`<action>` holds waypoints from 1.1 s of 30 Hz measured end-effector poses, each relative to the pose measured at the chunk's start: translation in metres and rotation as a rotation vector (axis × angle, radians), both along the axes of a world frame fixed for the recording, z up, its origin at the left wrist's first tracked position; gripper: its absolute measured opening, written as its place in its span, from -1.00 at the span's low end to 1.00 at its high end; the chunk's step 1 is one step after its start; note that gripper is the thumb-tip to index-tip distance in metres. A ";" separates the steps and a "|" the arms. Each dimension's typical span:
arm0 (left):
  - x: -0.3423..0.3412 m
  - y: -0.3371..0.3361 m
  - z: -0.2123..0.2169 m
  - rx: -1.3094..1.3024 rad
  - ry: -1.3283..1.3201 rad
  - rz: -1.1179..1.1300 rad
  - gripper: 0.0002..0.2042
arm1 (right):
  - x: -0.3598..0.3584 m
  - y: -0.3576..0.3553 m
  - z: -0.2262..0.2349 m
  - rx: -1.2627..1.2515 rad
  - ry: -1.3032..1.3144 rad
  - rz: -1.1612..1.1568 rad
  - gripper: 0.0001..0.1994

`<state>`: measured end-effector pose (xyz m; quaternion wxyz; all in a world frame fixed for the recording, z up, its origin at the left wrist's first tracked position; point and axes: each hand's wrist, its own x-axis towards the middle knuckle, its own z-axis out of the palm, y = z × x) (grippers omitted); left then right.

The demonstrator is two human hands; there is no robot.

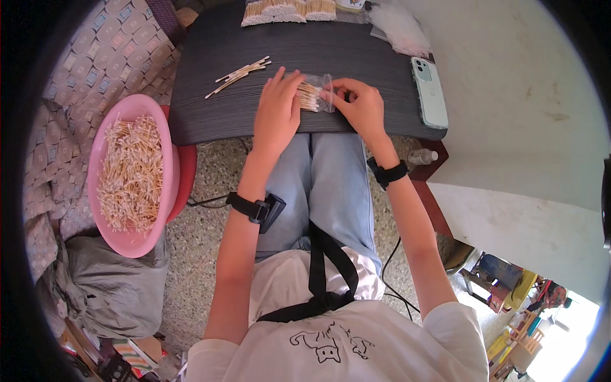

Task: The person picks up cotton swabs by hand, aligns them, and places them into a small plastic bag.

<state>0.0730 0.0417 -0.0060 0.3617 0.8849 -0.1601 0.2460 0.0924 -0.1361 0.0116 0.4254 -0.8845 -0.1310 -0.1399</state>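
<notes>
On the dark table a clear plastic bag (327, 84) holds a bundle of cotton swabs (308, 97) with wooden sticks and white tips. My left hand (277, 114) lies over the left end of the bag, fingers stretched out and close together, its palm side hidden. With thumb and index finger, my right hand (358, 105) pinches the bag's right end. A few loose cotton swabs (238, 76) lie on the table, left of my left hand.
A pink basin (167, 197) heaped with cotton swabs stands left of the table. Packed swab bundles (275, 11) and a pile of clear bags (401, 28) sit at the far edge. A pale phone (429, 92) lies at the right edge, beside a wall (509, 89).
</notes>
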 end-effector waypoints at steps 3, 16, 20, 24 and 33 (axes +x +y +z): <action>0.000 0.000 0.001 0.017 0.015 -0.008 -0.73 | 0.001 0.003 0.000 -0.017 -0.021 0.018 -0.76; -0.004 -0.003 0.004 0.002 0.039 0.029 -0.79 | 0.008 0.005 -0.004 0.066 -0.005 0.002 -0.86; -0.004 -0.004 0.004 0.037 0.045 0.052 -0.79 | 0.006 0.003 -0.005 0.079 -0.066 -0.015 -0.87; -0.005 -0.005 0.002 0.142 0.028 0.100 -0.73 | -0.004 0.008 -0.007 0.108 -0.193 -0.003 -0.87; -0.004 -0.010 -0.001 0.289 -0.025 0.115 -0.65 | -0.012 0.006 -0.011 -0.021 -0.258 -0.029 -0.71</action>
